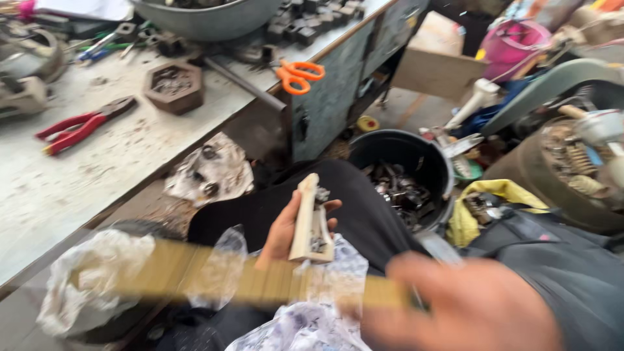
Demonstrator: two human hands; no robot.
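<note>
My left hand [284, 229] holds a short pale wooden strip [305, 218] upright over my lap, with small dark metal parts fixed to its side. Close to the camera, my blurred right hand [465, 305] grips one end of a long yellowish flat stick [260, 283]. The stick runs leftward across my lap, below my left hand. Crumpled clear plastic bags [97, 276] lie under the stick.
A dusty workbench [78, 175] on the left carries red-handled pliers [81, 125], a hexagonal wooden box [173, 86], orange scissors [298, 75] and a grey basin [208, 19]. A black bucket [406, 172] of metal scraps stands ahead. A yellow cloth [494, 195] and machine parts crowd the right.
</note>
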